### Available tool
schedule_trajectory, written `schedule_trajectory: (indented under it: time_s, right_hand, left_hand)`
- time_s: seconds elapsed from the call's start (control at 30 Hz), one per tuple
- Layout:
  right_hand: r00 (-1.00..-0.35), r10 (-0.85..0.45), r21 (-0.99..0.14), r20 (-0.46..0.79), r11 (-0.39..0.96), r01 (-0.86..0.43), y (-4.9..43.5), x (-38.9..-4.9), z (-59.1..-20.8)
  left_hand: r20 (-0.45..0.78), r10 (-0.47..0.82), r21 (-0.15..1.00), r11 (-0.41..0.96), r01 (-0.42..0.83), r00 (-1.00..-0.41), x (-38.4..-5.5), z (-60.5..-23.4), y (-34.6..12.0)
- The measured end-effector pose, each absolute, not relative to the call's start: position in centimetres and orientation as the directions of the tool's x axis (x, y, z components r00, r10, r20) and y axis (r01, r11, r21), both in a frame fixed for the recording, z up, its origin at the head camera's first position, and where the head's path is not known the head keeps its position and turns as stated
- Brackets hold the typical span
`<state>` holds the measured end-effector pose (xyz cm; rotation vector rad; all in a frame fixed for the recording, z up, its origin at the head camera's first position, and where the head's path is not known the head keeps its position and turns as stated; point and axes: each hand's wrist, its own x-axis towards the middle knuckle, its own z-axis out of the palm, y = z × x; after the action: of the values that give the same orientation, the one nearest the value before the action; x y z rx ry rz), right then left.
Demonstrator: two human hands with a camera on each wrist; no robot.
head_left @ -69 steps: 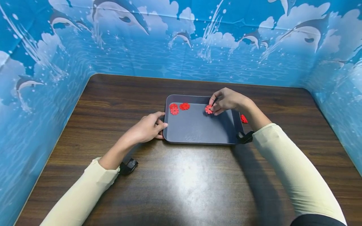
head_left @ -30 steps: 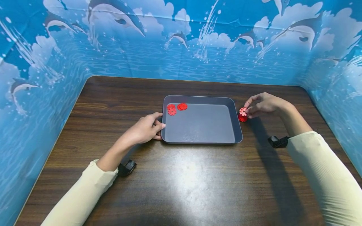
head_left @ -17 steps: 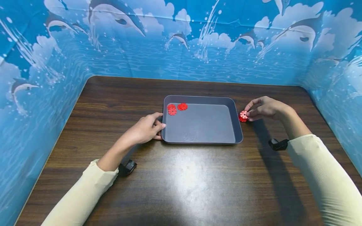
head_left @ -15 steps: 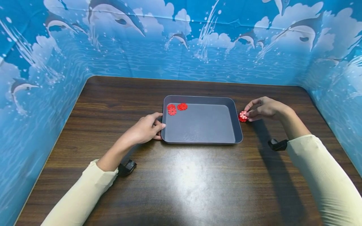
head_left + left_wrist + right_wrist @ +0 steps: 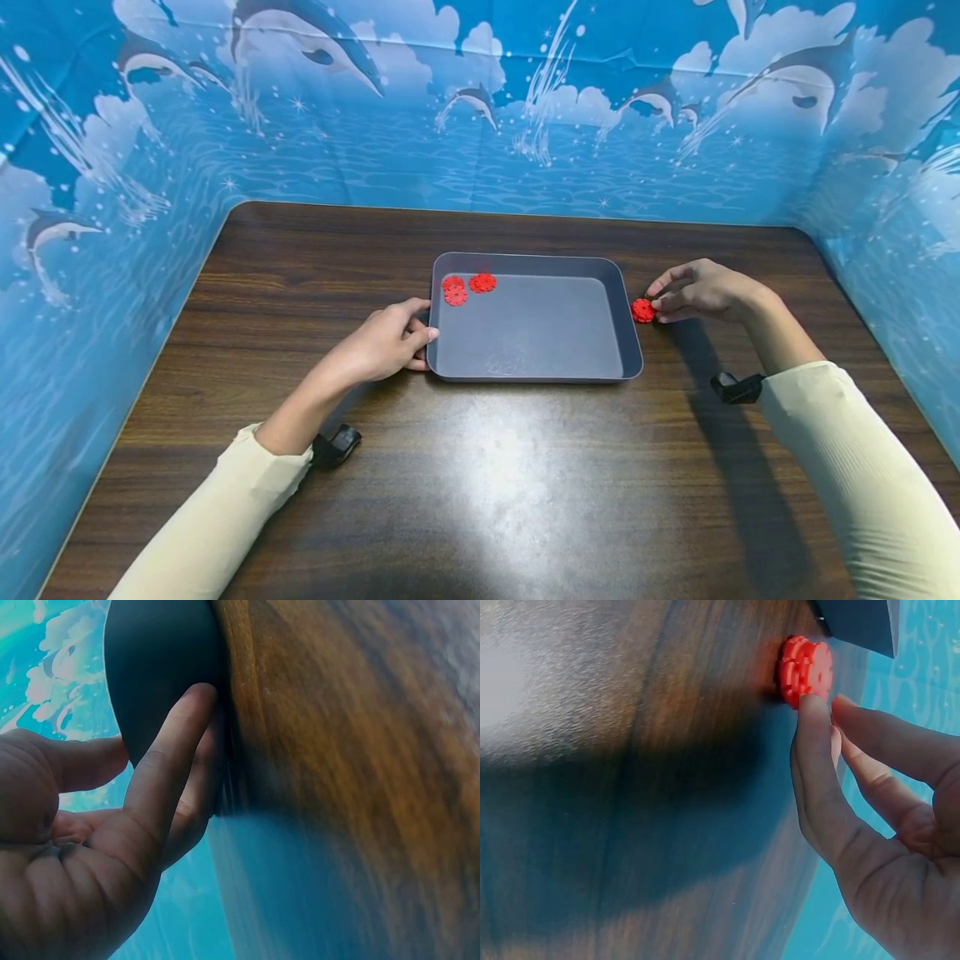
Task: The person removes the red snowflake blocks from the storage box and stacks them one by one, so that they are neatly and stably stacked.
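Note:
In the head view, a grey rectangular tray [image 5: 536,329] stands mid-table. My left hand [image 5: 390,337] grips its left wall, thumb at the rim and fingers along the outside; the left wrist view shows these fingers [image 5: 169,761] against the dark side. Right of the tray lies a small stack of red notched interlocking discs [image 5: 642,310]. My right hand [image 5: 697,289] is beside it, fingers bent and tips at the stack's near edge. In the right wrist view the stack [image 5: 806,671] sits just beyond the fingertips. More red discs [image 5: 455,296] lie in the tray's far left corner.
A second group of red discs [image 5: 483,283] lies next to the corner ones in the tray. Brown wood-grain tabletop [image 5: 480,467] surrounds the tray. A blue dolphin-print cloth [image 5: 480,150] encloses the back and sides.
My right hand carried a red disc from over the tray to the stack on the right. The disc went from tilted to flat on top. The left hand keeps its place.

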<state>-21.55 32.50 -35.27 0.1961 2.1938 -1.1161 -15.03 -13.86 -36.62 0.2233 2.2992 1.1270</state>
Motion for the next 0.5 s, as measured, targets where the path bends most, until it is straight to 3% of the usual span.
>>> schedule_trajectory:
  time_s: [0.33, 0.5]
  right_hand:
    - [-0.827, -0.191, -0.682, -0.529, 0.676, 0.280, 30.3, -22.6, -33.5]
    - [-0.825, -0.235, -0.680, -0.514, 0.698, 0.225, 27.4, -23.4, -32.2]
  left_hand:
    - [-0.407, 0.385, 0.778, 0.622, -0.093, -0.828, -14.9, -36.8, -13.9]
    - [-0.405, 0.384, 0.773, 0.629, -0.085, -0.830, -14.9, -36.8, -14.0]
